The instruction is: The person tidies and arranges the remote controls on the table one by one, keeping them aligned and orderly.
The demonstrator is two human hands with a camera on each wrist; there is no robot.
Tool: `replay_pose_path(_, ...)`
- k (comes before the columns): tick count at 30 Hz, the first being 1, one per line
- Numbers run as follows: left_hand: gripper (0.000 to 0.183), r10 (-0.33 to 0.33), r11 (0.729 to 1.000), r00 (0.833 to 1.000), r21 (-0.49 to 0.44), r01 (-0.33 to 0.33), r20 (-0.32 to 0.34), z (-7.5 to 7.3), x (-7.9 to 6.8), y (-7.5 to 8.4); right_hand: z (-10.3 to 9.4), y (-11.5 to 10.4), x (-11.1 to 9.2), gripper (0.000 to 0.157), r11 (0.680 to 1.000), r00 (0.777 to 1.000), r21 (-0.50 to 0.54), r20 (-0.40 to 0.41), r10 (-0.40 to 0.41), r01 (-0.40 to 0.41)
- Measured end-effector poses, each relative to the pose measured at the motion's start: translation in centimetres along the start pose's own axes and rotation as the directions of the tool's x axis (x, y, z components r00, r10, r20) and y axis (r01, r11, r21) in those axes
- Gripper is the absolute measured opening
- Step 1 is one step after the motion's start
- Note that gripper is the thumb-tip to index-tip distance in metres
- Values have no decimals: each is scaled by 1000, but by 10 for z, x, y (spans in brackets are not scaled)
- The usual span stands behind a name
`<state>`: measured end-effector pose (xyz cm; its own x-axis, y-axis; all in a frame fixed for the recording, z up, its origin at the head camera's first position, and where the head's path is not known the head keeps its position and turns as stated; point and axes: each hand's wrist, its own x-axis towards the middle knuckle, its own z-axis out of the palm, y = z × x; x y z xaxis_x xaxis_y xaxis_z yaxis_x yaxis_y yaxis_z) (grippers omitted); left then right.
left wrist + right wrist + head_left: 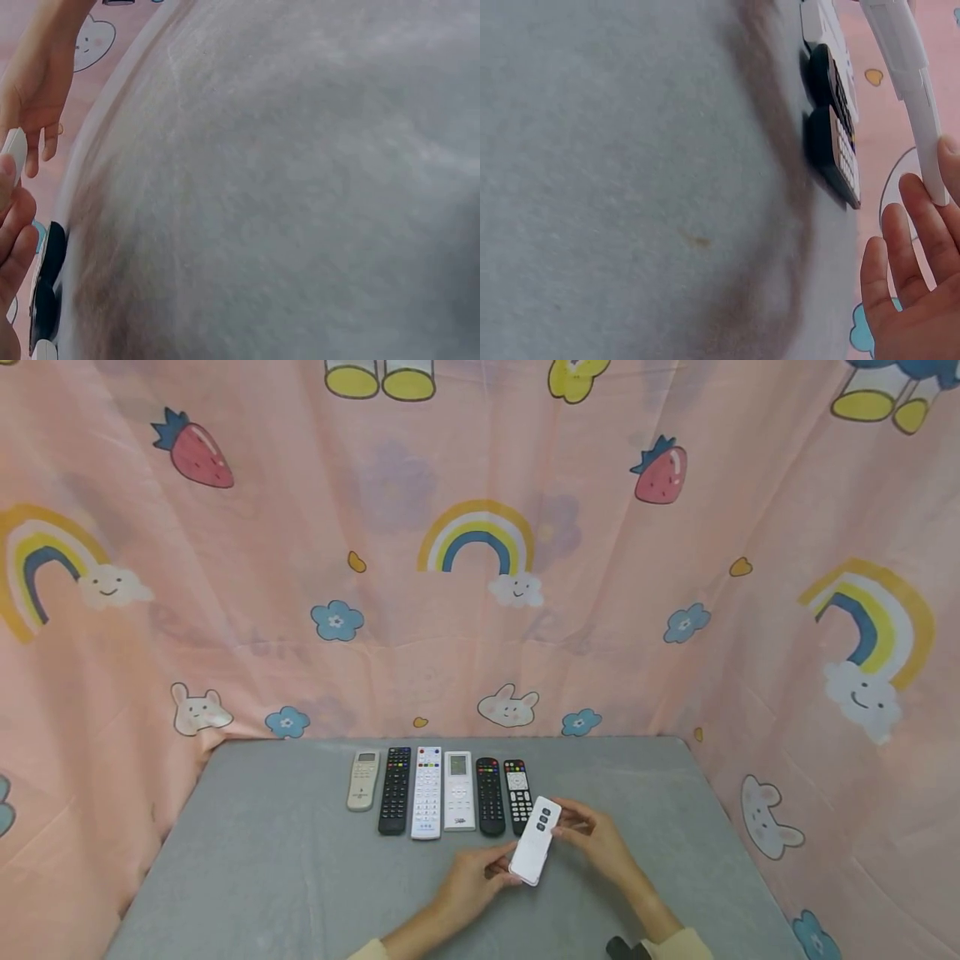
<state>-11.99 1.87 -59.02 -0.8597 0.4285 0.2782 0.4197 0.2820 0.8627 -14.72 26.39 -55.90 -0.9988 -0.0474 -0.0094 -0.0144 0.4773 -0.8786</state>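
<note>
A white remote control (535,842) with a few dark buttons near its top is held tilted above the table, in front of the row's right end. My left hand (471,885) pinches its lower end between thumb and fingers. At the upper right end, my right hand (600,847) holds it with thumb and index finger, the other fingers spread loosely, as the right wrist view shows. That view also shows a step along the side of the white remote (904,67). It overlaps the lower part of a black remote with white buttons (517,785) in the head view.
Left of that black remote, several more lie side by side: a black one (490,793), a white one with a small screen (458,810), a long white one (426,802), a long black one (394,793) and a beige one (363,781). A pink patterned curtain (420,668) surrounds the grey table (300,877).
</note>
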Motion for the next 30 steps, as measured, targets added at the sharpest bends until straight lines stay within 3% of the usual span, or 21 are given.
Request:
replay_pose_path(8,50,1,992,999,129,3,-33,11,10,-1,-8,7,12,48,1000,1000,4,11,7,-7)
replay_pose_path(13,51,14,973,999,232,-3,-47,13,19,3,-15,9,23,48,999,1000,-30,29,11,-10)
replay_pose_path(19,50,76,939,994,341,-46,-75,17,31,9,-26,12,37,48,999,995,-35,93,-19,22)
replay_pose_path(23,49,107,902,990,429,-57,-95,21,40,11,-34,17,47,49,998,985,-44,167,-44,52)
replay_pose_path(30,53,41,869,996,495,6,-84,27,55,12,-40,19,64,51,998,975,-56,224,5,7)
